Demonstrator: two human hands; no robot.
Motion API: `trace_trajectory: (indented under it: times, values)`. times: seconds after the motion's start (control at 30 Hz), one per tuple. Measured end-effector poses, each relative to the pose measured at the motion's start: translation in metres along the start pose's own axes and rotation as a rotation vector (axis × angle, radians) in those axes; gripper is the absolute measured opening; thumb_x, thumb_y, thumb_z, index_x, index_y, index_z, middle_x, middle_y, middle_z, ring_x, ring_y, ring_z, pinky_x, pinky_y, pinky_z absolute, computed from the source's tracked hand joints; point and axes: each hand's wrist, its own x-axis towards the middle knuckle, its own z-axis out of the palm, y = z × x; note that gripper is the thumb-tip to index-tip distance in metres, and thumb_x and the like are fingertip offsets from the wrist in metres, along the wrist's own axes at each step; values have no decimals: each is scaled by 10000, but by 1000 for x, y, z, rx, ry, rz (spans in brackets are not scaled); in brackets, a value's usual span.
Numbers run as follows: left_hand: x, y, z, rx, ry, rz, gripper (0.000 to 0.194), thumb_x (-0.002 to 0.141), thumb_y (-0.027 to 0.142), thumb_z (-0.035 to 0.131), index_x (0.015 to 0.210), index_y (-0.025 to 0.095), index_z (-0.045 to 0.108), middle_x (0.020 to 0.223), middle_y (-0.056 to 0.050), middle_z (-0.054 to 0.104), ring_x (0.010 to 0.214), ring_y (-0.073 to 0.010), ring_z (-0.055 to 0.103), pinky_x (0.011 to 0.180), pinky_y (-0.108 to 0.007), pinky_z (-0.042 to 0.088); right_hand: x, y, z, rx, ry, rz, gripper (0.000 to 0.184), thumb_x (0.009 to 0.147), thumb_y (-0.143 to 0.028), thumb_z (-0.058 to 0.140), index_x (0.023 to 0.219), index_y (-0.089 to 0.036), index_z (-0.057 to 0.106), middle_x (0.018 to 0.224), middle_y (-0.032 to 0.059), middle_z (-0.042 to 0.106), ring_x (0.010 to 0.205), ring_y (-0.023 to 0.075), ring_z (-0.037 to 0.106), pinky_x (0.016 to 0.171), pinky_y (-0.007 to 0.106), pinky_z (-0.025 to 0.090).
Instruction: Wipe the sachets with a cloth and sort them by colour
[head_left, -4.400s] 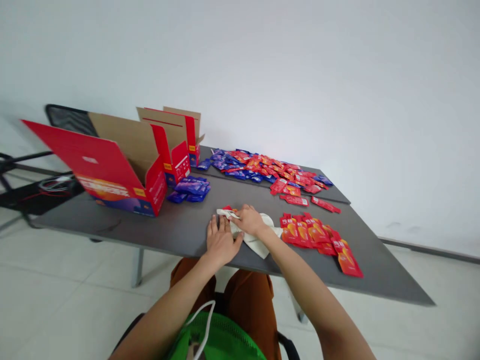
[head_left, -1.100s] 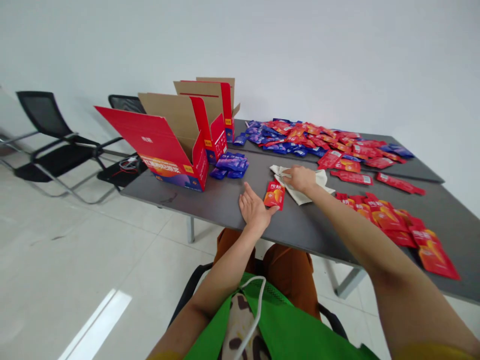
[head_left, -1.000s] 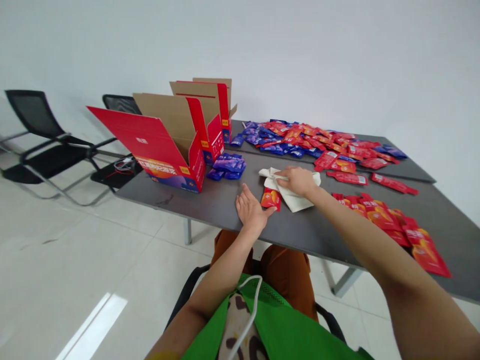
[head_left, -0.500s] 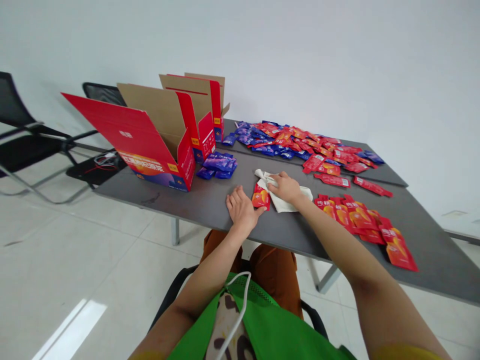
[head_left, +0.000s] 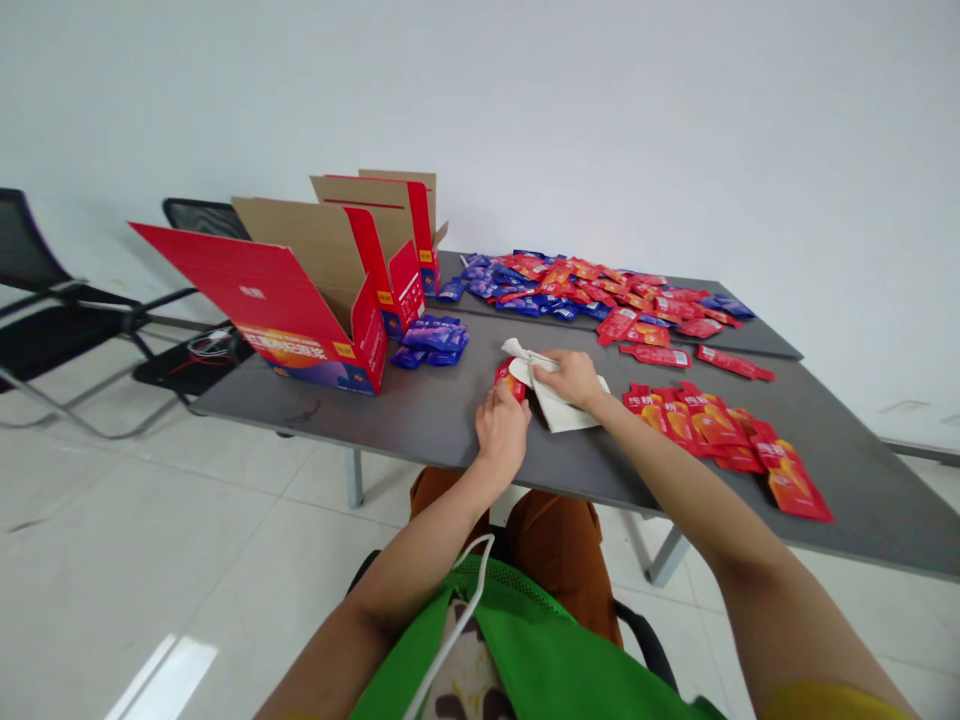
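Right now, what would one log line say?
left hand: fingers on red sachet | right hand: holding white cloth | table: blue sachets, open boxes

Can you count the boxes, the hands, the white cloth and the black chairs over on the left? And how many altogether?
Boxes: 3 (front box, middle box, back box)
Hands: 2 (left hand, right hand)
White cloth: 1
Black chairs on the left: 2 (outer chair, chair beside the table)
Total: 8
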Motion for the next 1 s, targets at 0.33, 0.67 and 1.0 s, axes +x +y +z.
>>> trace_trajectory:
  times: [0.33, 0.67, 1.0]
  values:
    - [21, -32, -28, 93, -39, -115, 336, 981, 146, 298, 1263, 159, 479, 1060, -150, 694, 875, -231, 711, 756, -324, 541, -35, -12, -16, 321, 33, -212, 366, 871, -419, 590, 1139, -200, 710, 1030, 56, 716, 911, 193, 653, 848, 277, 460]
    - [-9, -48, -10, 170, -54, 37, 488, 959, 183, 304, 1396, 121, 513, 1500, -138, 435, 1406, -259, 350, 1163, -473, 253, -14, -24, 15, 249, -168, -442, 393, 907, -427, 570, 1243, -242, 657, 1176, 56, 671, 1056, 192, 623, 896, 277, 440]
    - [-4, -43, -12, 221, -221, -13, 522, 973, 199, 274, 1476, 210, 415, 1562, -104, 324, 1439, -279, 298, 1127, -594, 244, 34, -56, 18, -190, -269, -256, 347, 899, -434, 568, 1208, -323, 679, 1204, 50, 676, 1021, 243, 646, 778, 283, 472]
